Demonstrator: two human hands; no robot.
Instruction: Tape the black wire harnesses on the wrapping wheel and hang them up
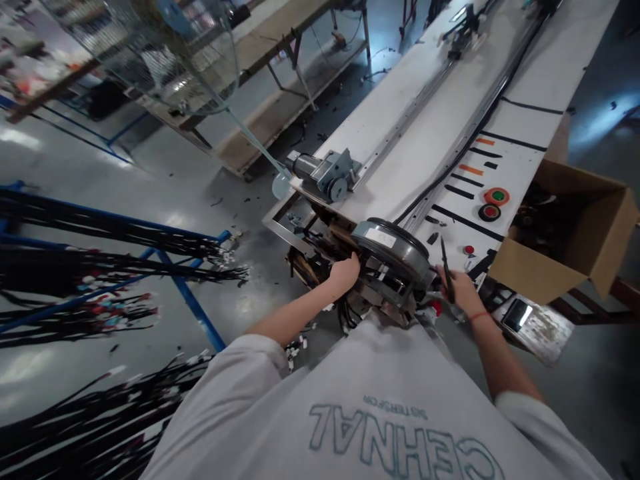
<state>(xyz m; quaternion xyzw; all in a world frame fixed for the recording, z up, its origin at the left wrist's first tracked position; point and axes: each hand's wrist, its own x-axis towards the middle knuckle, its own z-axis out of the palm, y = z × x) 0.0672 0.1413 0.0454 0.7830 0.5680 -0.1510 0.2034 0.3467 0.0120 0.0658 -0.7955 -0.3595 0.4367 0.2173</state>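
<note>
R hand (460,288) grips slim black tool (449,285), tip fwd, prob. for control; L hand (345,275) at edge of round grey metal-look drum (403,248), poss. steadying, can't tell grip.

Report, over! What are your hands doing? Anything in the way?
Left hand at left edge of round drum. Right hand gripping dark tool. Open cardboard box beside white table, clear of hands.

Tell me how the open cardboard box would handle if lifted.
The cardboard box would probably bend at its flaps, which splay outward. The dark contents likely add some weight, and might shift or spill if tilted, since the top is open.
</note>
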